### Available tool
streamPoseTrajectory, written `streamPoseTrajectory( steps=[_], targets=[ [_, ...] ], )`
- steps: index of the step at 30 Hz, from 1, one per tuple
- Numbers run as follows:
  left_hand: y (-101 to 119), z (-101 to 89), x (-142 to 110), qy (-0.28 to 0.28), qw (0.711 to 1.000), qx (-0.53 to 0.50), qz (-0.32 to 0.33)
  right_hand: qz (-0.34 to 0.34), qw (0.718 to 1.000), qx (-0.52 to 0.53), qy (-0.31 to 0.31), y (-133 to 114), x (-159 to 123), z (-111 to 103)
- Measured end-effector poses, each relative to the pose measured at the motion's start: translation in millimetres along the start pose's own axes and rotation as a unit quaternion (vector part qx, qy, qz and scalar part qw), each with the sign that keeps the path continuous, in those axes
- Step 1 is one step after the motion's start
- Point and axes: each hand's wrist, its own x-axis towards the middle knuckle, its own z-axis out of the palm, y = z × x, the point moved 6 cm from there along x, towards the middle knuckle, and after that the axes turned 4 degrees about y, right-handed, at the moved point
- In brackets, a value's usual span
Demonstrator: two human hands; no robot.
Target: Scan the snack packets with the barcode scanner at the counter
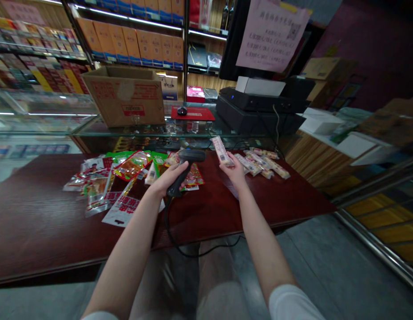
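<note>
My left hand [171, 178] is wrapped round the grip of a black barcode scanner [192, 155], its head turned to the right. In my right hand [236, 171] is a slim wrapped snack bar [220, 150], raised and tilted, with a printed barcode on the side facing me. Beyond that hand lies a loose group of similar wrapped bars [269, 164] on the dark red table [206, 213]. Beside and under my left hand spreads a pile of snack packets [131, 165], red, green and clear. The scanner's cable [169, 231] hangs over the table's front edge.
A glass counter [140, 130] stands behind the table, bearing an open cardboard box [126, 100], a mouse [182, 111] on a red mat [196, 114], and black till equipment [256, 111]. Above it, a monitor carries a pink paper sign [273, 35]. Shelves of boxed goods line the back.
</note>
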Motion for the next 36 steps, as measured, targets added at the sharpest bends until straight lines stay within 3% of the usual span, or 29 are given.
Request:
streamPoseTrajectory(
  steps=[6, 11, 15, 18, 22, 27, 32, 36],
  targets=[
    [-5, 5.2, 2, -0.009, 1.000, -0.003, 0.004, -0.013, 0.999, -0.053, -0.001, -4, 2, 3],
    [-7, 12.4, 3, -0.031, 0.999, -0.035, 0.006, -0.001, 0.999, -0.036, -0.015, -3, 0, 10],
    [-3, 4.7, 4, -0.013, 0.998, -0.066, 0.021, -0.028, 0.999, -0.041, -0.022, -4, -2, 9],
    [1, -3.4, 3, -0.008, 0.997, -0.074, 0.028, -0.066, 0.991, -0.120, 0.000, -9, 0, 0],
    [7, -21.6, 3, 0.053, 0.994, -0.085, 0.049, -0.061, 0.949, -0.292, 0.101, -14, 5, -27],
    [13, -43.7, 3, 0.137, 0.984, -0.094, 0.065, 0.079, 0.869, -0.459, 0.165, -4, 2, -60],
    [14, -51.0, 4, 0.154, 0.980, -0.107, 0.074, 0.128, 0.825, -0.514, 0.194, 2, -6, -76],
    [13, -53.4, 5, 0.155, 0.979, -0.106, 0.081, 0.105, 0.813, -0.507, 0.266, -3, -10, -80]
  ],
)
